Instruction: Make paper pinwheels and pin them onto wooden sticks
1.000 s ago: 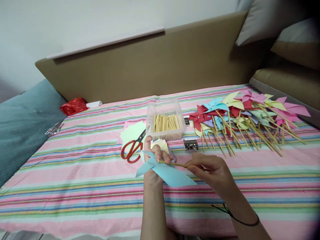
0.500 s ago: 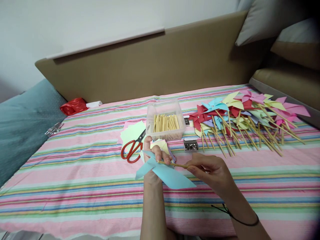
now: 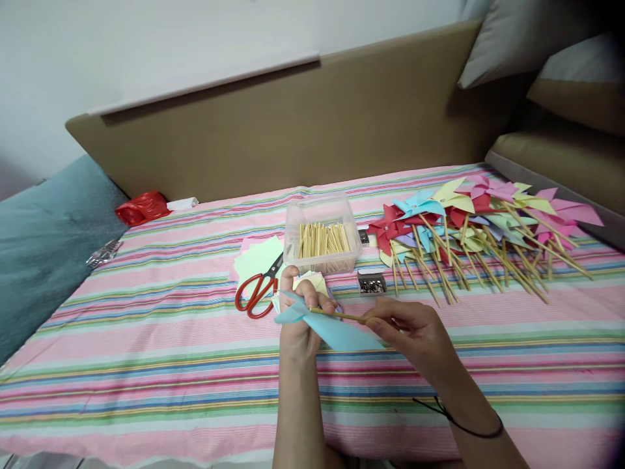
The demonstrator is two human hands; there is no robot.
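A light blue paper pinwheel [image 3: 342,333] is held above the striped cloth, tilted so that its blades show nearly edge-on. My left hand [image 3: 300,326] is closed around its centre, fingers curled over the near end of the stick. Between the thumb and fingers of my right hand [image 3: 413,329] is the other end of the thin wooden stick [image 3: 344,316]. The stick's tip meets the pinwheel's middle; whether a pin is there I cannot make out. Just beyond my left hand lie red-handled scissors [image 3: 258,293] and paper squares [image 3: 312,284].
A clear plastic box [image 3: 319,263] of wooden sticks stands in the middle, with a small box of metal pins [image 3: 372,284] beside it. Finished pinwheels [image 3: 463,215] are heaped at the right. A red plastic bag [image 3: 142,208] lies far left on the striped cloth [image 3: 170,365].
The pinwheel has turned in my hands, so its lower blade has risen and looks narrower. Both hands keep their hold in nearly the same place.
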